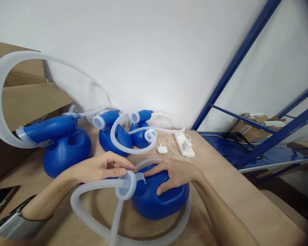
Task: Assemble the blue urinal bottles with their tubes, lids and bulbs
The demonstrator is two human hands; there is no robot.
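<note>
In front of me on the table lies a blue plastic urinal bottle [156,206] with a moulded handle. My right hand [177,172] is wrapped over its top, thumb on the near side and fingers reaching toward the neck. My left hand [102,165] pinches the rim of a translucent white cap [128,188] between thumb and fingers. A clear strap [141,176] runs between the cap and the bottle. From the cap comes a ribbed white hose [92,185], which loops across the table and around the bottle. The bottle's mouth is hidden behind the cap and my left hand.
Behind stand three similar blue bottles: one left [66,153], one middle [115,136], one farther back [140,135], with hoses looping above. A white power strip [184,145] and small white case [162,149] lie right. Cardboard boxes [28,99] stand left; a blue metal frame [231,71] rises right.
</note>
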